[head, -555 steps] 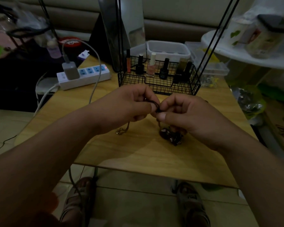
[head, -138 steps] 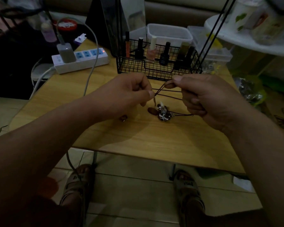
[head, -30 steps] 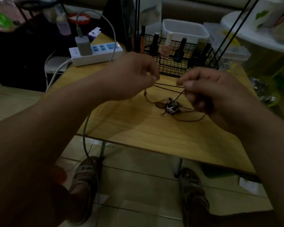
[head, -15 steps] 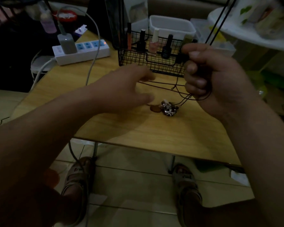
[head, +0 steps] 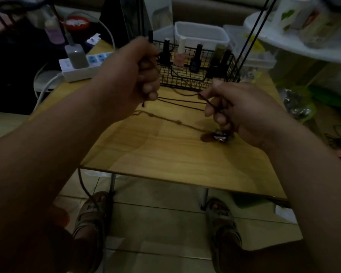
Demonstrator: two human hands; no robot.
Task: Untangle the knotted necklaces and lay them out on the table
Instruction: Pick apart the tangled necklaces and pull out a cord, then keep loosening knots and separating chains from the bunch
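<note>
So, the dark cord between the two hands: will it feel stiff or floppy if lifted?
Probably floppy: the dark cord looks straight only where the left hand and right hand pull it taut. It looks thin, so likely light. The pendant cluster lying on the table would probably dangle and swing once raised.

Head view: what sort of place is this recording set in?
Most likely a home living room: what looks like a sofa runs behind the small wooden table, which holds a wire basket of nail polish bottles and a power strip. The left hand and right hand grip necklace cords above it.
</note>
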